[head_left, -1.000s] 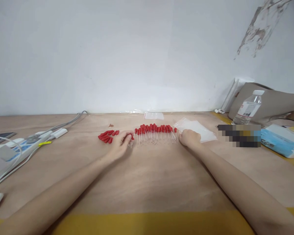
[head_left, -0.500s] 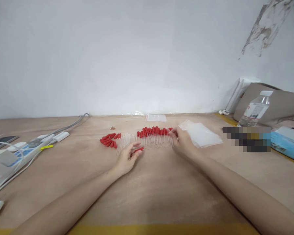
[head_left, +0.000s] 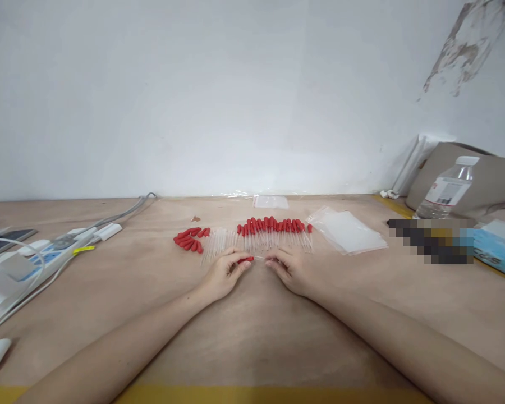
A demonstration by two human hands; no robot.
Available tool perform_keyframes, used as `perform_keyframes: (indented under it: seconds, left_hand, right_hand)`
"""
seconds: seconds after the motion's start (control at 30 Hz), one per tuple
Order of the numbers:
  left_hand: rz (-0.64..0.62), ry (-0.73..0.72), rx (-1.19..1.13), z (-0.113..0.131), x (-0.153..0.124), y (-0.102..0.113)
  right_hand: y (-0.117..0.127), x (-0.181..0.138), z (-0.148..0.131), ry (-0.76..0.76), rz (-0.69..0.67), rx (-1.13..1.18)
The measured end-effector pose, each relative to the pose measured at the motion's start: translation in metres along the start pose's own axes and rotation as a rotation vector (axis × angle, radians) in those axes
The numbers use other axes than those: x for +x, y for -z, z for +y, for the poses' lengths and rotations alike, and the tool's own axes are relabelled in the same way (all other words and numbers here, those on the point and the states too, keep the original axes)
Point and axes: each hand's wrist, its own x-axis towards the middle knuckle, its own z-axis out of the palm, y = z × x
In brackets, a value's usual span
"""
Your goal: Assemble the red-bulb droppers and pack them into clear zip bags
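Observation:
My left hand (head_left: 224,276) is closed around a red rubber bulb (head_left: 246,259). A thin clear dropper tube (head_left: 259,257) runs from the bulb to my right hand (head_left: 289,271), whose thumb and fingers pinch its other end. Whether the tube sits inside the bulb is hard to see. Just beyond both hands lies a row of droppers with red bulbs on their tops (head_left: 273,225). Left of that row are several bare clear tubes (head_left: 221,241), side by side, and a pile of loose red bulbs (head_left: 189,240).
Clear plastic bags (head_left: 349,231) lie right of the droppers, and another bag (head_left: 270,202) is near the wall. A power strip (head_left: 46,264) with cables is at left. A water bottle (head_left: 448,188), a grey bag (head_left: 492,177) and a blue pack (head_left: 499,252) stand at right.
My right hand has come from the right end of the dropper row to the left and nearer, meeting my left hand. A dropper now lies at that end. A tube now spans both hands.

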Motion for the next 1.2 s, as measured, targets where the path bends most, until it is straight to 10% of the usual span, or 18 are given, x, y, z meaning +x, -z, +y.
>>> perform_keyframes:
  seconds: [1.2]
  left_hand:
    - [-0.142, -0.187, 0.131, 0.009, -0.005, -0.001]
  right_hand:
    - [0.001, 0.001, -0.009, 0.033, -0.288, -0.117]
